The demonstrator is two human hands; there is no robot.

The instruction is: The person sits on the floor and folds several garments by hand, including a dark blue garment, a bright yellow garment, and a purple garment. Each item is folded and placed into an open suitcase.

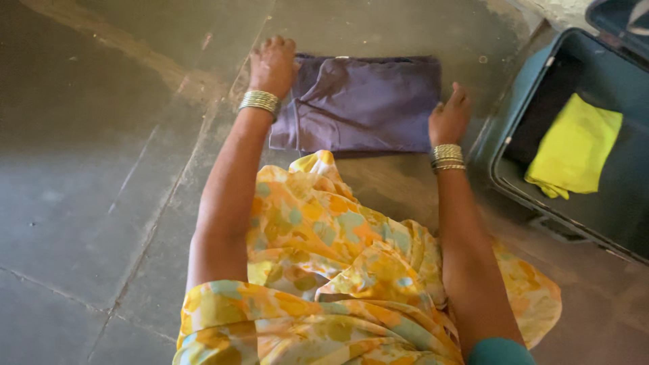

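Folded purple cloth (pixel 362 103) lay flat on the grey stone floor (pixel 88 169), a soft rectangle with some creases. Left hand (pixel 272 65) pressed palm-down on its left edge, fingers spread, nothing grasped. Right hand (pixel 449 116) rested at the right edge, loose (grip unclear). Open dark suitcase (pixel 527 88) nearby held a folded yellow cloth (pixel 574 145).

Two hands: the left hand (pixel 272 65) and the right hand (pixel 449 116), with a stack of bangles on each wrist. One folded purple cloth (pixel 365 103). One folded yellow cloth (pixel 574 147). One open suitcase (pixel 520 101). One floor (pixel 81 169).
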